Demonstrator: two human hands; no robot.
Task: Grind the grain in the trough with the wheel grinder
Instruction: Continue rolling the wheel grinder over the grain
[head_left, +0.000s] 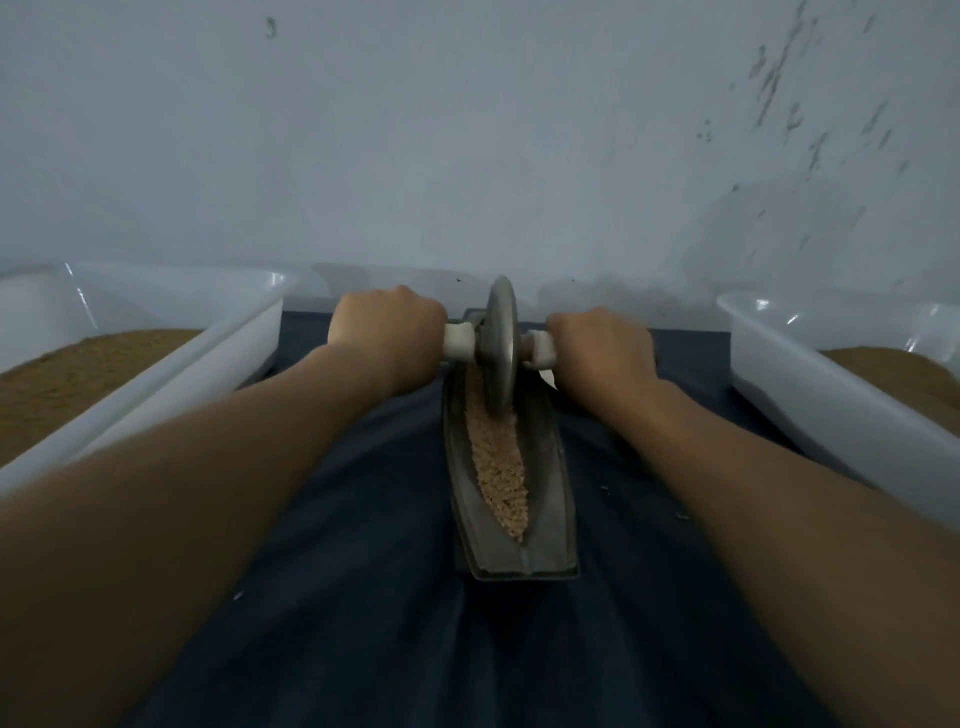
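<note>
Grinding is under way: left hand (387, 332) and right hand (602, 349) curl fingers (432, 321) round the handles (460, 340) of the upright wheel (500, 343) at the far end of the trough (458, 467). Grain (501, 467) lies along the trough, looking coarse; next, the wheel likely needs rolling back through it, pressed down

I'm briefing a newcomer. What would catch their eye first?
The grey metal wheel grinder stands upright at the far end of the dark metal trough, left hand and right hand gripping its white handles. Tan grain lines the trough. A left white plastic tub and right white plastic tub flank it.
</note>
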